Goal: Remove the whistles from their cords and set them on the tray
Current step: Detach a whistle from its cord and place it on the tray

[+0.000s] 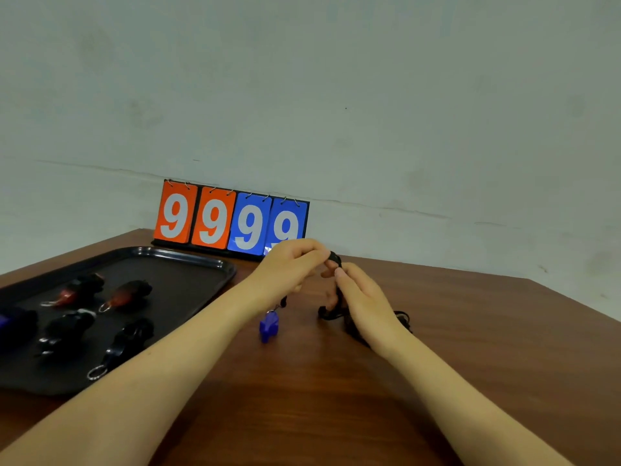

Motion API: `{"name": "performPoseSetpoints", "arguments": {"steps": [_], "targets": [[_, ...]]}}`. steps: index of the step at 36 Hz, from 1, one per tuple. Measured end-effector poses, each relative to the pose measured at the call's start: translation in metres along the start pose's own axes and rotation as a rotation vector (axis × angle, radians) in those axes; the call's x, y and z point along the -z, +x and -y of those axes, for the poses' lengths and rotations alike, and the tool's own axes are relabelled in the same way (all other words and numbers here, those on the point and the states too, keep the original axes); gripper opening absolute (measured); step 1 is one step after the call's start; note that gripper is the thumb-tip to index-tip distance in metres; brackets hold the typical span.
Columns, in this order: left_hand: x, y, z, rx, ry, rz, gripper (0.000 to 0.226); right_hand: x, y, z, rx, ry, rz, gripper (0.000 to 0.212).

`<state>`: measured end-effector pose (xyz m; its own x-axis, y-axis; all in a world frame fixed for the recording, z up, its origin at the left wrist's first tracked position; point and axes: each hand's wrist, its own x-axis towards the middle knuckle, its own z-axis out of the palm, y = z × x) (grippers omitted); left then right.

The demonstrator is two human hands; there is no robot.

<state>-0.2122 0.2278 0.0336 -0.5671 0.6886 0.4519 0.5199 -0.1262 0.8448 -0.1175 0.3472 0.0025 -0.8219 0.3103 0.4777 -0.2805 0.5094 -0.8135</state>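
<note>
A blue whistle (268,326) hangs by its ring from a black cord (331,312) just above the wooden table. My left hand (290,264) and my right hand (361,302) meet above it, and both pinch the black cord near its top loop. The rest of the cord trails down and bunches on the table under my right hand. On the dark tray (188,264) at the left lie several whistles: two red-and-black ones (126,294), black ones (65,327) and a dark blue one (129,341) with a key ring.
A flip scoreboard (232,220) showing 9 9 9 9 stands at the back of the table against the wall. The wooden table (336,398) ends in a slanted edge at the right.
</note>
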Motion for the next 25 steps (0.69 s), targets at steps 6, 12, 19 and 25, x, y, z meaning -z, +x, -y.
{"name": "performPoseSetpoints", "arguments": {"steps": [6,12,19,25], "targets": [[0.006,0.003,0.02,-0.093,0.399,-0.027,0.025,0.016,0.008,0.004,-0.2,0.574,-0.093,0.029],[0.015,0.006,0.04,0.016,0.572,-0.002,0.029,0.045,0.018,-0.009,-0.27,1.03,-0.338,0.031],[0.018,0.013,0.049,0.189,0.321,0.014,0.037,0.064,0.019,-0.024,-0.322,0.984,-0.528,0.033],[0.011,0.01,0.042,0.287,0.016,-0.072,0.025,0.055,0.012,-0.027,-0.255,-0.13,-0.546,0.019]]}}
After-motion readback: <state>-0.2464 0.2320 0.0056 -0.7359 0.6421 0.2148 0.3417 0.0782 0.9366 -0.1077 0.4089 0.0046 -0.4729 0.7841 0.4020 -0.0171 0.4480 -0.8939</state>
